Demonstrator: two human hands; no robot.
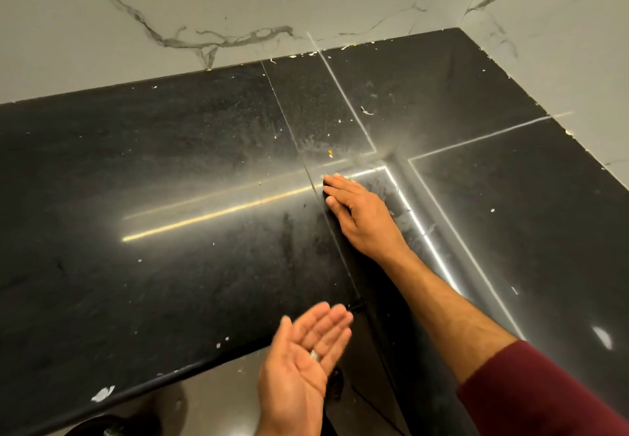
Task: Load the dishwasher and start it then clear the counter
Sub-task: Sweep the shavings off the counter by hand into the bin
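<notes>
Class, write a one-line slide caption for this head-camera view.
Right hand flat on the crumb-strewn black counter, left hand cupped palm-up at its edge.

The black counter [170, 197] lies flat and open to the marble walls [238, 0], which close it behind and to the right; only small crumbs [367, 111] lie scattered on it.

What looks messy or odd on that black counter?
Pale crumbs and scraps litter the black counter; the biggest flake sits at its front edge. The right hand lies flat on it; the left hand waits cupped below the edge.
</notes>
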